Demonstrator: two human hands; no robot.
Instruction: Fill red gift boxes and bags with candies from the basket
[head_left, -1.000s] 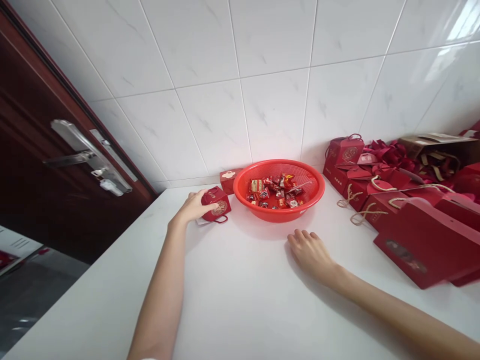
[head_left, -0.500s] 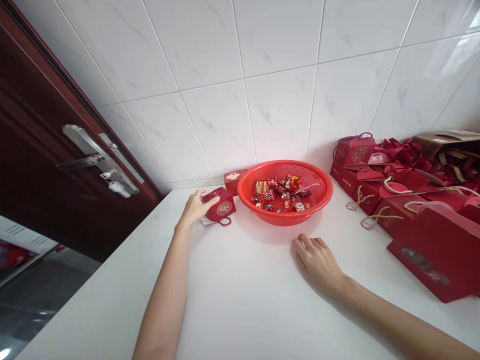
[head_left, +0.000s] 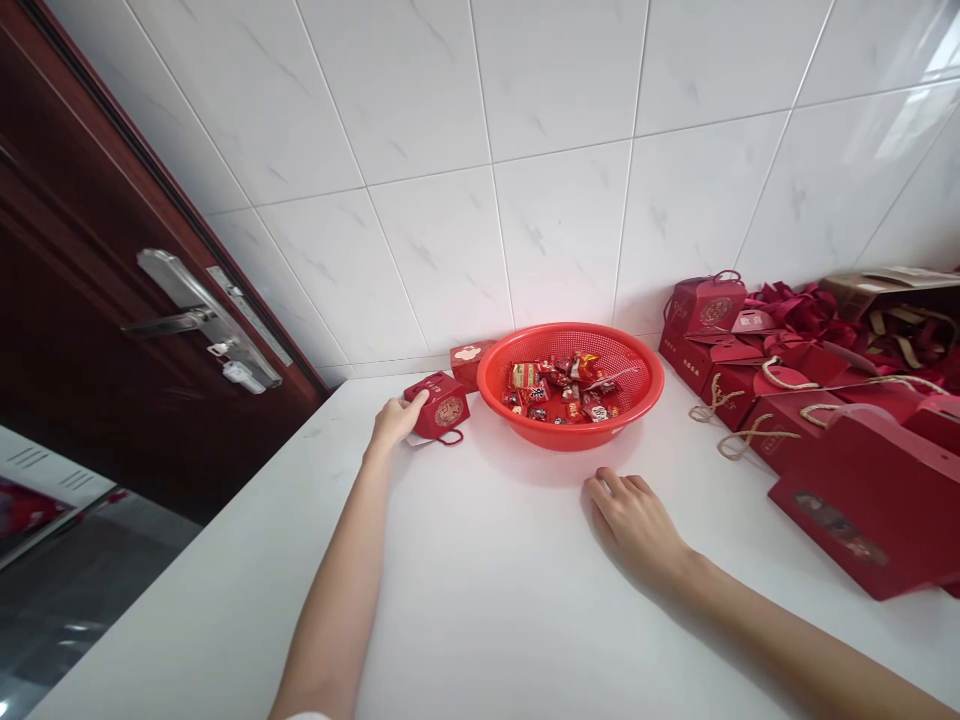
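At the far left of the white table, my left hand [head_left: 391,420] is closed on the near-left side of a small dark red candy box [head_left: 442,408]. The thumb lies on top of the box; the other fingers are mostly hidden behind it. The box has a round gold emblem and a cord loop on its near side. My right hand [head_left: 634,515] rests on the table, loosely closed with its fingers curled and nothing seen in them. Just beyond it stands a red plastic colander [head_left: 559,437] with several wrapped candies [head_left: 566,385] inside.
Another red box [head_left: 466,366] stands against the tiled wall, left of the colander. Several red gift boxes [head_left: 787,425] with rope handles crowd the right side, beside a cardboard box [head_left: 877,285]. A dark door [head_left: 97,300] with a metal handle is at the left.
My left hand has closed from an open reach onto the small red box, its thumb now pressed on top. My right hand has stayed in place.
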